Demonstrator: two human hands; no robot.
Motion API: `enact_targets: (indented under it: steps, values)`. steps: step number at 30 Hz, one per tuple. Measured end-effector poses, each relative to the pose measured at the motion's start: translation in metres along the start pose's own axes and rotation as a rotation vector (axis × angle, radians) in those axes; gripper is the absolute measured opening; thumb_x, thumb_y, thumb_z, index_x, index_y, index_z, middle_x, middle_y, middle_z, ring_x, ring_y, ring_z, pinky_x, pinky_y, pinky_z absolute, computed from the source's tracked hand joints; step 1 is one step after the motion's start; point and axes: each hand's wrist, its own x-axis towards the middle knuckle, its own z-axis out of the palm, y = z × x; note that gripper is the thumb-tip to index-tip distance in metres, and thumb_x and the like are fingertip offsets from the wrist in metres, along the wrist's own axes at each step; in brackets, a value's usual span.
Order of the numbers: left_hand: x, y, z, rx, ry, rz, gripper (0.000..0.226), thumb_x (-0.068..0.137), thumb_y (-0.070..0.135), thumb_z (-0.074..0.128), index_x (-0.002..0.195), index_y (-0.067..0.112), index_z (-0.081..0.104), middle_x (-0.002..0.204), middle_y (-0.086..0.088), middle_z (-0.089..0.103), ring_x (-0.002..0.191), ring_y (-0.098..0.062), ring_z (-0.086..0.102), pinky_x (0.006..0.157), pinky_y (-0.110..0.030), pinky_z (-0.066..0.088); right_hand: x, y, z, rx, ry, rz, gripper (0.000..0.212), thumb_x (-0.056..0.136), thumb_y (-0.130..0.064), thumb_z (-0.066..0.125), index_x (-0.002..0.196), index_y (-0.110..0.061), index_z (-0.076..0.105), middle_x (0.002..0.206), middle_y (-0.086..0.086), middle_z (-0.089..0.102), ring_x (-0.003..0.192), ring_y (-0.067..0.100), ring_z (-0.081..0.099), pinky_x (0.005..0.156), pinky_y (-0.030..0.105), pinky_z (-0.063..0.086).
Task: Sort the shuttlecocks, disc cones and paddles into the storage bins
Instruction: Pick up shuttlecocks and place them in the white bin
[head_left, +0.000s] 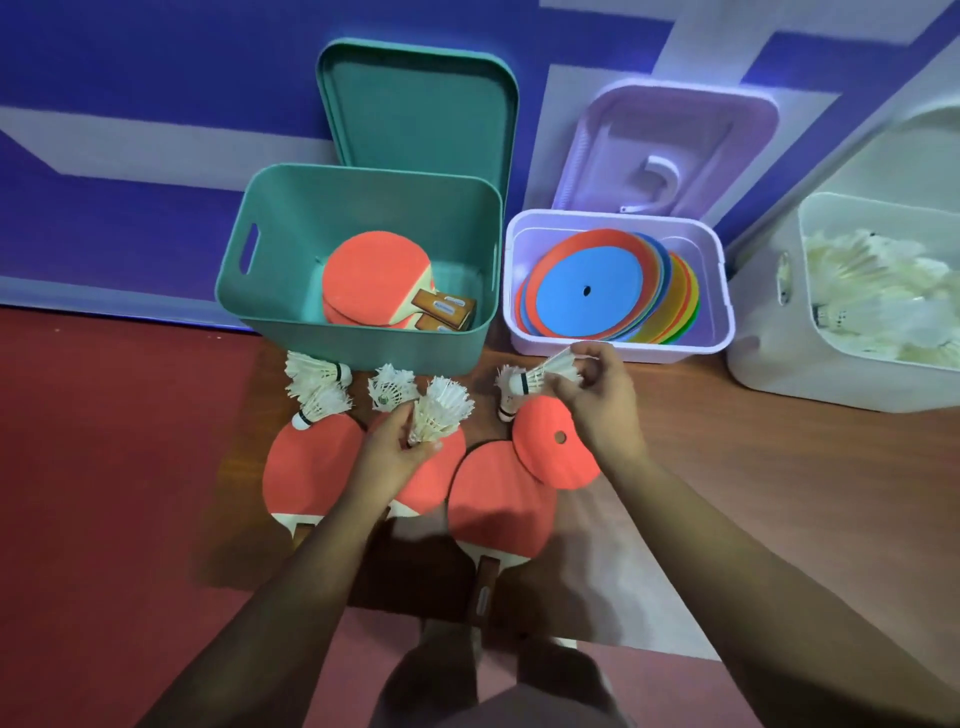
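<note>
White shuttlecocks (441, 410) in both hands; labels unreadable.

White bin (769, 358): cut off by the right picture edge; its shuttlecocks (878, 296) blur into one pale mass, count not tellable. Left paddle (306, 478): handle hidden under the left forearm. Middle paddle (434, 480): blade largely covered by the left hand (395, 457), handle hidden. Right paddle (493, 512): top of blade covered by the red disc cone (550, 452); handle lost in shadow. Paddles in the green bin (363, 270): stacked, lower ones mostly hidden, handle labels too small to read. Cones in the purple bin (618, 280): overlapped, only rims showing beneath the top one. Both forearms: cut off by the lower edge.
</note>
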Motion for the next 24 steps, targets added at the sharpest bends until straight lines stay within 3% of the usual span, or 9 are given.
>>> enact_targets:
  steps: [3, 5, 9, 13, 15, 17, 19, 21, 24]
  values:
    - [-0.002, 0.013, 0.011, 0.016, -0.021, 0.016, 0.051, 0.075, 0.002, 0.078, 0.121, 0.014, 0.061, 0.102, 0.009, 0.07, 0.082, 0.014, 0.062, 0.078, -0.009, 0.045, -0.017, -0.025, -0.02, 0.023, -0.048, -0.043, 0.033, 0.085, -0.003, 0.071, 0.111, -0.016, 0.054, 0.075, -0.007, 0.051, 0.058, 0.002, 0.047, 0.04, 0.025, 0.044]
    - [-0.003, 0.027, 0.023, 0.009, -0.04, 0.041, 0.051, 0.075, 0.002, 0.078, 0.121, 0.017, 0.06, 0.104, 0.01, 0.069, 0.085, 0.014, 0.061, 0.08, -0.008, 0.044, -0.024, -0.033, -0.031, 0.052, -0.081, -0.088, 0.035, 0.085, -0.003, 0.071, 0.111, -0.018, 0.054, 0.078, -0.007, 0.049, 0.059, 0.002, 0.046, 0.042, 0.023, 0.045]
    - [-0.005, 0.056, 0.05, -0.045, -0.1, 0.064, 0.055, 0.075, 0.001, 0.077, 0.122, 0.024, 0.059, 0.106, 0.014, 0.069, 0.089, 0.01, 0.063, 0.081, -0.008, 0.045, -0.035, -0.035, -0.048, -0.163, -0.133, -0.264, 0.036, 0.083, -0.004, 0.071, 0.113, -0.014, 0.055, 0.08, -0.011, 0.052, 0.062, -0.002, 0.049, 0.059, 0.013, 0.043]
    - [-0.013, 0.071, 0.071, -0.068, -0.119, 0.103, 0.062, 0.075, 0.001, 0.078, 0.122, 0.034, 0.053, 0.106, 0.022, 0.065, 0.091, 0.017, 0.06, 0.078, -0.003, 0.042, -0.04, -0.022, -0.057, -0.45, -0.303, -0.471, 0.04, 0.089, -0.02, 0.058, 0.128, -0.018, 0.057, 0.094, 0.001, 0.065, 0.084, 0.016, 0.062, 0.084, 0.037, 0.05]
    - [-0.017, 0.07, 0.072, -0.089, -0.111, 0.095, 0.059, 0.074, 0.007, 0.08, 0.121, 0.032, 0.057, 0.106, 0.014, 0.07, 0.095, 0.008, 0.063, 0.083, -0.011, 0.046, -0.04, -0.021, -0.059, -0.494, -0.368, -0.554, 0.046, 0.088, -0.022, 0.053, 0.134, -0.016, 0.057, 0.107, 0.004, 0.068, 0.1, 0.021, 0.061, 0.095, 0.036, 0.045]
    - [-0.022, 0.067, 0.067, -0.122, -0.101, 0.069, 0.06, 0.07, 0.015, 0.081, 0.124, 0.028, 0.058, 0.112, 0.006, 0.071, 0.106, -0.012, 0.066, 0.093, -0.026, 0.049, -0.039, -0.023, -0.057, -0.411, -0.386, -0.609, 0.045, 0.088, -0.015, 0.057, 0.132, -0.015, 0.059, 0.123, 0.002, 0.065, 0.115, 0.016, 0.056, 0.104, 0.032, 0.041]
    - [-0.025, 0.064, 0.059, -0.157, -0.067, 0.013, 0.06, 0.068, 0.015, 0.081, 0.122, 0.03, 0.059, 0.112, 0.006, 0.071, 0.106, -0.016, 0.066, 0.091, -0.028, 0.05, -0.035, -0.024, -0.051, -0.274, -0.328, -0.571, 0.036, 0.091, -0.015, 0.058, 0.127, -0.015, 0.062, 0.123, -0.001, 0.062, 0.117, 0.014, 0.056, 0.102, 0.034, 0.045]
    - [-0.026, 0.061, 0.049, -0.173, -0.018, -0.032, 0.057, 0.072, 0.007, 0.081, 0.119, 0.031, 0.058, 0.108, 0.01, 0.071, 0.097, -0.003, 0.065, 0.084, -0.018, 0.048, -0.027, -0.019, -0.042, -0.205, -0.175, -0.435, 0.026, 0.092, -0.015, 0.058, 0.117, -0.015, 0.064, 0.111, -0.001, 0.064, 0.101, 0.013, 0.061, 0.09, 0.036, 0.052]
    - [-0.024, 0.053, 0.033, -0.147, 0.009, -0.043, 0.053, 0.076, 0.001, 0.077, 0.119, 0.026, 0.058, 0.102, 0.015, 0.069, 0.085, 0.008, 0.063, 0.076, -0.008, 0.046, -0.006, 0.002, -0.031, -0.427, -0.087, -0.226, 0.028, 0.09, -0.019, 0.06, 0.115, -0.007, 0.063, 0.112, 0.009, 0.065, 0.095, 0.026, 0.063, 0.087, 0.038, 0.05]
